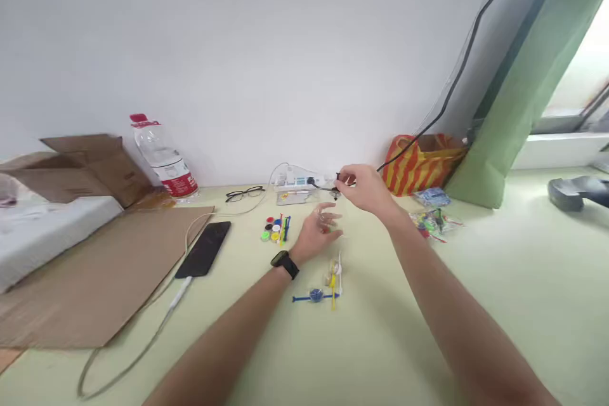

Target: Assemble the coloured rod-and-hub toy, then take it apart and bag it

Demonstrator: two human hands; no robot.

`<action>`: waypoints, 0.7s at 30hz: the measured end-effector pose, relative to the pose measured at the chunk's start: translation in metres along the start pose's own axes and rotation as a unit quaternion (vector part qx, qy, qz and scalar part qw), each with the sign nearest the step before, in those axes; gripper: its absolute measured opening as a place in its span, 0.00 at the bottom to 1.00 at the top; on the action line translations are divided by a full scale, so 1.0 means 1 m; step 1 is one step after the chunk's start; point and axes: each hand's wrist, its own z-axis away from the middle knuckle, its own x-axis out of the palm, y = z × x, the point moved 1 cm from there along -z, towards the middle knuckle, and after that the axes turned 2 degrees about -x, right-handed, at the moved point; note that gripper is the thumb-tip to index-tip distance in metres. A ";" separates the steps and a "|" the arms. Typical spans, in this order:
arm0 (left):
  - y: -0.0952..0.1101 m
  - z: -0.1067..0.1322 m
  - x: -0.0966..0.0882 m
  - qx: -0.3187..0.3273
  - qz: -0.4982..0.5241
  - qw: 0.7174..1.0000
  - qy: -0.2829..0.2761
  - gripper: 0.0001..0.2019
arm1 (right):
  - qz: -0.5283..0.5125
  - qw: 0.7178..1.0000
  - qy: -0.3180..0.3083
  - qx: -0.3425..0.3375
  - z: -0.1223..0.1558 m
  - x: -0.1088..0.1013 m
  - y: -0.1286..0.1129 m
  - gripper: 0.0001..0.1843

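My right hand (365, 189) is raised near the power strip, thumb and fingers pinched on a small black plastic piece (337, 188). Lower and to its left is my left hand (320, 229), its fingers curled around something clear and glossy that is mostly hidden; a watch is on that wrist. In front of my hands lie joined plastic pieces: a blue stick with a round blue part (316, 295), a yellow stick (333, 288) and a white stick (340, 276). Left of my left hand sit several small coloured discs (270, 228) beside several thin coloured sticks (285, 228).
A power strip (297, 181), glasses (245, 193) and a clear case (292, 197) lie along the wall. At left are a phone (204, 248) on its cable, cardboard (95, 279) and a bottle (166, 162). Bagged plastic parts (432, 223) and a striped bag (404, 168) are at right.
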 end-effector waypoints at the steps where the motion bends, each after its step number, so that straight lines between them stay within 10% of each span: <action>1: 0.000 0.000 0.000 -0.004 0.003 1.000 -0.001 0.35 | 0.011 1.000 -0.008 -0.012 0.000 0.000 0.000 0.04; 21: -0.009 0.000 0.001 -0.053 0.029 0.997 -0.054 0.36 | 0.052 0.980 -0.192 0.009 0.010 -0.011 0.002 0.30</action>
